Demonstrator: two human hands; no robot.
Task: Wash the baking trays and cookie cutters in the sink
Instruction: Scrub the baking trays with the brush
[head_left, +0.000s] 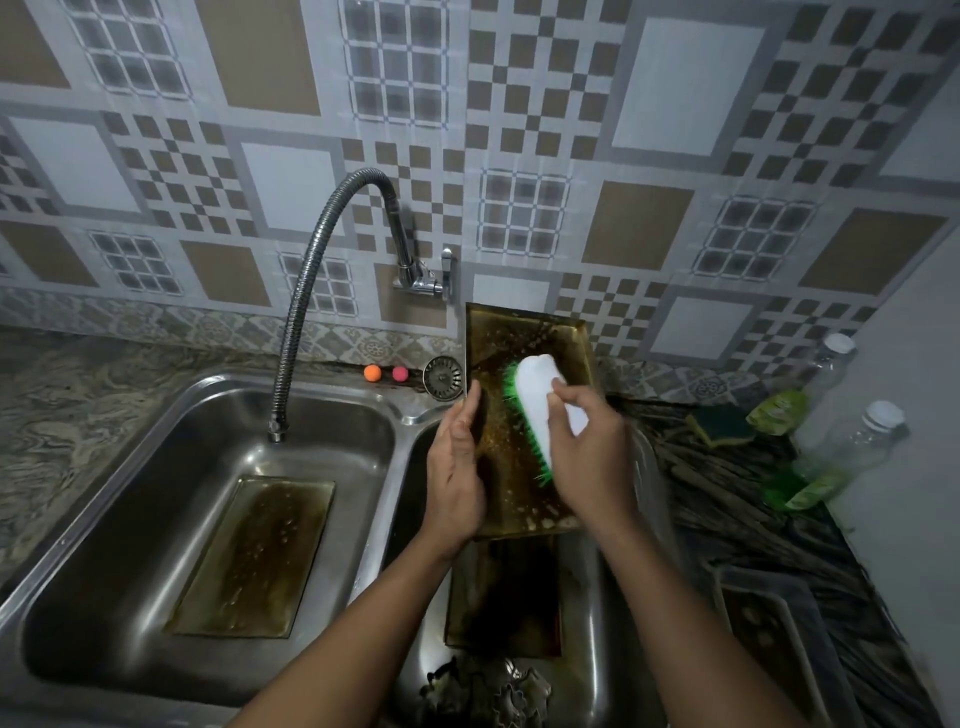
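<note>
A browned, greasy baking tray (524, 338) stands tilted over the right sink basin, its far end against the tiled wall. My left hand (460, 473) grips its left edge. My right hand (587, 447) holds a white scrub brush (540, 395) with green bristles pressed on the tray's face. A second tray (257, 556) lies flat in the left basin (130, 519). A third tray (501, 597) lies in the right basin under my arms. Several metal cookie cutters (488, 691) sit piled at the near end of the right basin.
A flexible steel faucet (311, 291) arches from the wall over the left basin. A sink strainer (442, 378) and two small balls (385, 373) rest on the back ledge. On the right counter are a sponge (719, 423), two plastic bottles (826, 457) and another dark tray (769, 639).
</note>
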